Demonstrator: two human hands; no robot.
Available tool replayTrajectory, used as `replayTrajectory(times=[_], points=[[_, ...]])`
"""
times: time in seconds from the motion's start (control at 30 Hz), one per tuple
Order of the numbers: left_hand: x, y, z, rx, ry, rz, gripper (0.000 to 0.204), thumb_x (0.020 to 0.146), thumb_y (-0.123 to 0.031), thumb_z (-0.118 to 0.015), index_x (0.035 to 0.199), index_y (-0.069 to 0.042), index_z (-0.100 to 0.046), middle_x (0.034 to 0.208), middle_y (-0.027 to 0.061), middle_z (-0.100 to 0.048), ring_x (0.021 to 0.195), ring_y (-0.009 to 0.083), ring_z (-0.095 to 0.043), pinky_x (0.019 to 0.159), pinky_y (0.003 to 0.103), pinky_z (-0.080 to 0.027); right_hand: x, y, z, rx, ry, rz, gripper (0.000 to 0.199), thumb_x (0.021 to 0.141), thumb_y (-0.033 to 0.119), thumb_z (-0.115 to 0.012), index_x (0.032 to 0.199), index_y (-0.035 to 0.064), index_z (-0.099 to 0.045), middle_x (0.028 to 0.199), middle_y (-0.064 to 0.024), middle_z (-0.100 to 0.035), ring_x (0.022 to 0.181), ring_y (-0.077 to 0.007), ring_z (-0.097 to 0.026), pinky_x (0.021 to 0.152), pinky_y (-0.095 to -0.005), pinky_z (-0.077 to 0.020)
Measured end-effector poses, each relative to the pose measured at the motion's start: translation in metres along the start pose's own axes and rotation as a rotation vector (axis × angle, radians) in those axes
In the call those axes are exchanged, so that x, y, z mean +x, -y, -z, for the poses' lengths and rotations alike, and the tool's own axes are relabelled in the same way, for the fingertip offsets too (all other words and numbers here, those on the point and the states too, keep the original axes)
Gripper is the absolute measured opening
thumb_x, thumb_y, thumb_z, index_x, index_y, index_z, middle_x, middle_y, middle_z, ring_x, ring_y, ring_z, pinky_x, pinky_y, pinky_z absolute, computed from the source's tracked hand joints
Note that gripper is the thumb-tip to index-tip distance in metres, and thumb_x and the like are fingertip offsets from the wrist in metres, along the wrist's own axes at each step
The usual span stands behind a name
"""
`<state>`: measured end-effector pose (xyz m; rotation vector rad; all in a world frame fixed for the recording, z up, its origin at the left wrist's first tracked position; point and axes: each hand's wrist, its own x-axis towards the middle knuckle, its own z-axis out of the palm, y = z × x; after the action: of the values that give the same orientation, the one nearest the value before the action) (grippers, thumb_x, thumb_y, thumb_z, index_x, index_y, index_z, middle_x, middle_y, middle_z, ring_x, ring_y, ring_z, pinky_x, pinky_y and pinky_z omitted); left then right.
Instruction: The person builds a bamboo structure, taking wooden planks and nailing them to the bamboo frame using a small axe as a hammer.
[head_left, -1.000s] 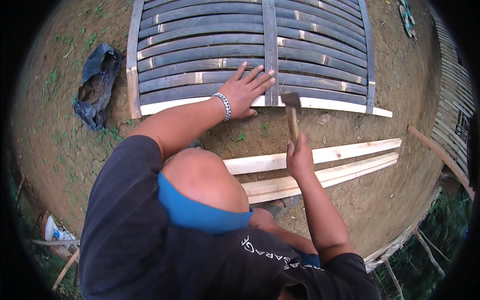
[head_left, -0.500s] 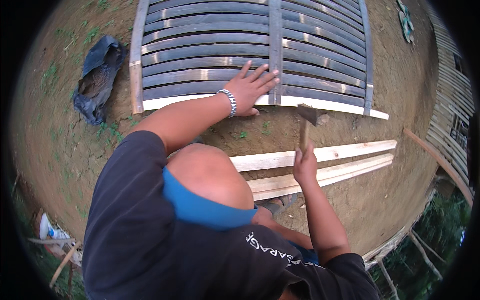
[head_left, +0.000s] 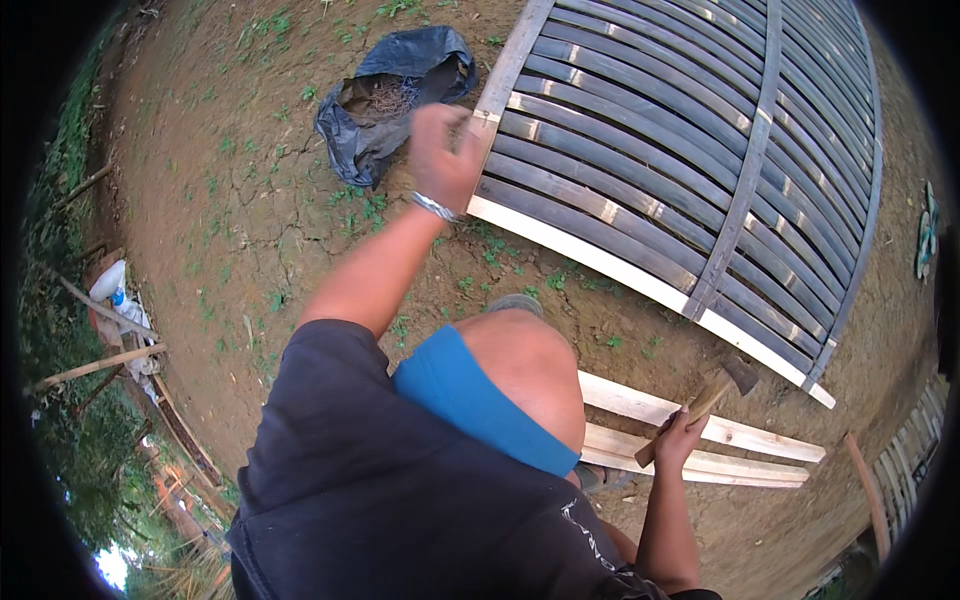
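- Right hand [head_left: 680,435]: fingers wrapped round the wooden handle of the hatchet [head_left: 712,393], whose head points away to the right, past the planks [head_left: 760,437]. It should feel rigid and head-heavy; the handle is the place to hold, clear of the edge.
- Planks: side by side on the ground [head_left: 270,290]; likely stiff and fairly light, best lifted near mid-length.
- Strip [head_left: 590,260]: pale wood along the panel's near edge; probably stiff, liable to split near its ends.
- Left hand [head_left: 445,155]: at the panel's near left corner, beside the bag. Motion blurs the fingers; I cannot tell whether they hold or touch anything.
- Panel [head_left: 690,175]: on the ground ahead and to the right; likely bulky, its dark slats smooth and springy, so its frame gives the firmer hold.
- Bag [head_left: 345,145]: left of the panel; soft, thin plastic, holding what look like nails [head_left: 395,97], small, hard and sharp, best pinched by their shanks.
- Changed since half a second ago: the hatchet tilts farther right; the left hand has left the panel's middle, where it lay spread; the view has swung left, so the panel sits slanted.
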<state>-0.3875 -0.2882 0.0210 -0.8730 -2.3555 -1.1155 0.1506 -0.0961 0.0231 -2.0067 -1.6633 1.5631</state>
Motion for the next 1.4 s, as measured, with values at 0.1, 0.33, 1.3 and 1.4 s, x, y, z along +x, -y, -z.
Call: replayTrajectory(times=[0.1, 0.33, 1.3, 1.4], points=[[0.028, 0.092, 0.01, 0.236, -0.069, 0.542, 0.016, 0.088, -0.019, -0.071, 0.096, -0.005, -0.073, 0.097, 0.0158, -0.071, 0.091, 0.0326, -0.068, 0.083, 0.041, -0.053, 0.008, 0.016, -0.009, 0.028, 0.013, -0.021, 0.026, 0.106, 0.015, -0.049, 0.129, 0.007, -0.04, 0.074, -0.0015, -0.049, 0.057, -0.009, -0.048, 0.049, -0.0258, -0.0423], [0.053, 0.187, 0.005, 0.453, 0.247, 0.69, 0.025, 0.086, -0.021, -0.072, 0.109, -0.011, -0.077, 0.105, 0.0137, -0.076, 0.099, 0.0298, -0.072, 0.091, 0.04, -0.055, -0.001, 0.037, -0.018, 0.076, 0.006, -0.076, 0.024, 0.106, 0.014, -0.05, 0.127, 0.0074, -0.04, 0.074, -0.0016, -0.05, 0.056, -0.0093, -0.049, 0.047, -0.0261, -0.0426], [0.045, 0.324, 0.008, 0.868, 0.577, 0.48, 0.047, 0.088, -0.043, -0.067, 0.117, -0.007, -0.073, 0.119, 0.0177, -0.072, 0.11, 0.0392, -0.067, 0.097, 0.046, -0.052, 0.005, 0.043, -0.032, -0.088, -0.036, -0.25, 0.045, 0.103, 0.026, -0.058, 0.142, 0.0095, -0.042, 0.075, -0.0085, -0.061, 0.059, -0.0182, -0.06, 0.056, -0.0383, -0.0519], [0.055, 0.294, 0.018, 0.726, 0.227, 0.648, 0.04, 0.083, -0.04, -0.073, 0.111, -0.011, -0.077, 0.114, 0.0122, -0.075, 0.107, 0.0319, -0.069, 0.096, 0.042, -0.051, 0.007, 0.028, -0.028, -0.093, -0.038, -0.233, 0.048, 0.102, 0.027, -0.057, 0.144, 0.0084, -0.042, 0.1, -0.0208, -0.068, 0.088, -0.0338, -0.068, 0.08, -0.0452, -0.0534]])
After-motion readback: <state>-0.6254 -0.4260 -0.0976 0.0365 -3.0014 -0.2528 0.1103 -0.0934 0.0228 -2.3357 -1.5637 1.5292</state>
